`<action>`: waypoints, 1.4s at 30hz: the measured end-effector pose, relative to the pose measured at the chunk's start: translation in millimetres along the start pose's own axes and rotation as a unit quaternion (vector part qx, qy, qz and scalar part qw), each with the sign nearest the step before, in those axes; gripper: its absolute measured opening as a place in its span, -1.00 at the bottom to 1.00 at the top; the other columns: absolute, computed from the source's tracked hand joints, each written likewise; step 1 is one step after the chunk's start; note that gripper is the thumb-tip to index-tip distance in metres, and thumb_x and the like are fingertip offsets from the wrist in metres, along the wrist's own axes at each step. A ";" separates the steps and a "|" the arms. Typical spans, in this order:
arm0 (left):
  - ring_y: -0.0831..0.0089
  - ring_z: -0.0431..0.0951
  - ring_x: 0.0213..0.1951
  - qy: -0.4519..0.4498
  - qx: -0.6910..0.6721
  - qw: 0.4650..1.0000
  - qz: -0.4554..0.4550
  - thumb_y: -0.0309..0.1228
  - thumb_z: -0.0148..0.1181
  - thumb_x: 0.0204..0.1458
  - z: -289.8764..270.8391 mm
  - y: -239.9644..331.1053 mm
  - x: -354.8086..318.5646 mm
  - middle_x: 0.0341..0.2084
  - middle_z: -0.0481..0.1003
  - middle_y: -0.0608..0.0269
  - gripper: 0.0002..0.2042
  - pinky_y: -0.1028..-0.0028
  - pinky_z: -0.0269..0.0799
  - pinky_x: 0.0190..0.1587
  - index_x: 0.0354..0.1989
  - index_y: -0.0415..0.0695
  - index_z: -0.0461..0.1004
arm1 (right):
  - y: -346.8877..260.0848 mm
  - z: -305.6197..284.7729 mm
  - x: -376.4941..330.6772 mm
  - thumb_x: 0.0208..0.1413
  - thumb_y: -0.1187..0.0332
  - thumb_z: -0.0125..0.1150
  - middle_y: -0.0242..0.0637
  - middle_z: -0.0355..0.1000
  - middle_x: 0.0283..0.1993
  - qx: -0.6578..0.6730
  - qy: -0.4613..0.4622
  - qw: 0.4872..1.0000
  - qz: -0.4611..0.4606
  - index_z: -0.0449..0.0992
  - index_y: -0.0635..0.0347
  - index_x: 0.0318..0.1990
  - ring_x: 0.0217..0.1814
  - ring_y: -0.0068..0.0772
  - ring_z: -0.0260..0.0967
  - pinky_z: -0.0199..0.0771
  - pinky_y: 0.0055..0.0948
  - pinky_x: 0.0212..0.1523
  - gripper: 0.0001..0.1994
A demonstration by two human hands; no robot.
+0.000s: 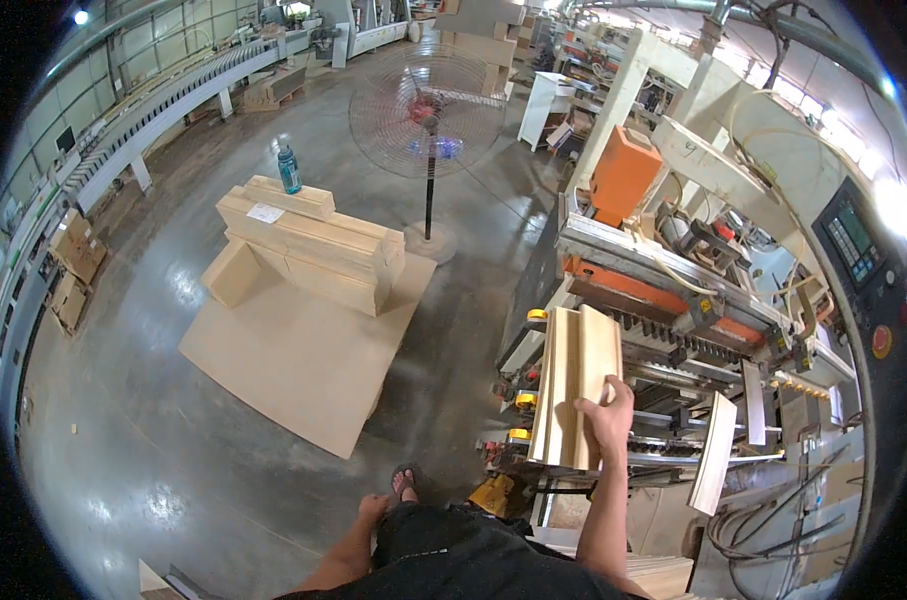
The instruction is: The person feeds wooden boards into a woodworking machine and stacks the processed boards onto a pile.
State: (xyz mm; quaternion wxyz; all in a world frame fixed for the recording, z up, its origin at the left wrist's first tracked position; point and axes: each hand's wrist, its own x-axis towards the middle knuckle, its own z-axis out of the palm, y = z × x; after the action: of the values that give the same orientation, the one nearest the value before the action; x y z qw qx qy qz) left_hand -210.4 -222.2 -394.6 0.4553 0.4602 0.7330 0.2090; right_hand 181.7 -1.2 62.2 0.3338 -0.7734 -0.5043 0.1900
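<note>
My right hand (610,415) is closed over the right-hand piece of several pale wooden boards (563,385), its thumb on the left side and its fingers toward the right. These long boards lie side by side on the front of a machine (663,265), with grooved, moulding-like faces. Low beside my body is my left hand (373,508), loosely curled with nothing visible in it. Further right, a single narrow wooden strip (713,453) and another thin strip (753,402) rest across the machine's rails.
On the floor at left, a large flat panel (303,370) carries stacked wooden boards (313,240) with a blue bottle (289,170) on top. A pedestal fan (428,115) stands beyond. The control panel (853,240) is at far right; more boards (663,575) lie by my right elbow.
</note>
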 end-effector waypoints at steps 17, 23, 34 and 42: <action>0.41 0.42 -0.56 -0.072 -0.104 0.962 -0.242 -0.20 0.17 0.00 -43.6 103.9 1.3 -0.59 0.44 0.24 -0.68 0.39 0.31 -0.53 -0.35 -0.28 0.47 | 98.7 -32.2 52.3 -0.33 -0.13 0.26 0.15 -0.21 0.43 -0.281 0.036 0.951 0.122 0.08 -0.01 0.35 0.51 0.10 -0.48 -0.51 0.33 0.33 -0.02; 0.40 0.44 -0.53 -0.095 -0.139 0.966 -0.198 -0.18 0.17 0.01 -25.9 90.7 32.3 -0.56 0.44 0.23 -0.69 0.39 0.26 -0.56 -0.33 -0.23 0.45 | 94.9 -30.7 73.3 -0.16 -0.25 0.17 0.09 -0.18 0.43 -0.298 0.012 0.949 0.102 0.05 -0.06 0.35 0.49 0.09 -0.32 -0.37 0.25 0.35 -0.09; 0.28 0.49 -0.42 -0.156 -0.128 0.957 -0.209 -0.29 0.17 0.05 -26.4 121.8 41.8 -0.36 0.46 0.06 -0.62 0.34 0.45 -0.34 -0.12 -0.38 0.35 | 116.5 -35.9 103.9 -0.26 -0.05 0.36 0.06 0.03 0.33 -0.301 0.156 0.935 0.100 0.34 -0.14 0.17 0.41 0.14 -0.13 -0.31 0.29 0.31 -0.27; 0.42 0.47 -0.49 -0.176 -0.130 0.937 -0.272 -0.28 0.16 0.07 -29.9 120.6 72.1 -0.46 0.47 0.20 -0.67 0.44 0.35 -0.49 -0.12 -0.28 0.35 | 119.5 -29.1 134.1 -0.34 -0.04 0.41 -0.06 0.18 0.24 -0.281 0.146 0.942 0.112 0.38 -0.16 0.15 0.29 0.06 0.09 -0.02 -0.03 0.30 -0.25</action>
State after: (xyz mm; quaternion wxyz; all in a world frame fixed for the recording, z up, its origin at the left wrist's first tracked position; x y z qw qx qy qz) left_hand -189.3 -97.5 -326.5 0.6723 0.2092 0.7048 0.0866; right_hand 334.3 78.9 3.9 0.1496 -0.9066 -0.3928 -0.0381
